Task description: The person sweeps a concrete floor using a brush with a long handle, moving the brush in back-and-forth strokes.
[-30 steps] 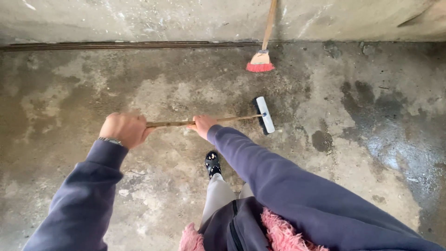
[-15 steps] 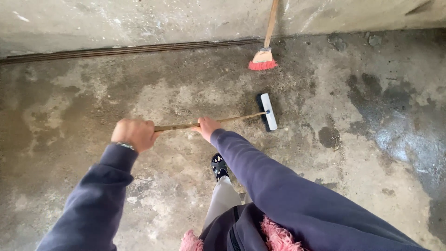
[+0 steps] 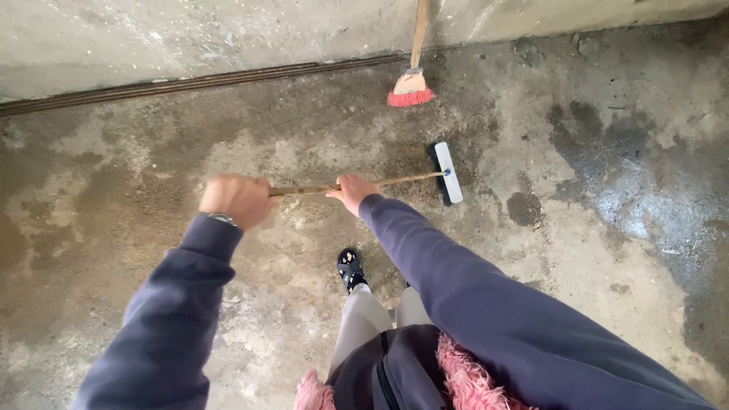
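As both hands grip it, wooden-handled push broom, white head, dark bristles.

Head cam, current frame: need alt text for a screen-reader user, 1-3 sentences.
Seen from above, a person grips a wooden-handled push broom with both hands, left hand at the handle's end and right hand further along, its white head resting on a stained concrete floor. A red-bristled broom leans against the far wall.

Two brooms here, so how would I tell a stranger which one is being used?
Start at the concrete wall along the top, where a red-bristled broom leans untouched. Below it, on the stained floor, lies the push broom. Its flat white head and dark bristles, plus the stick gripped by both hands, set it apart.
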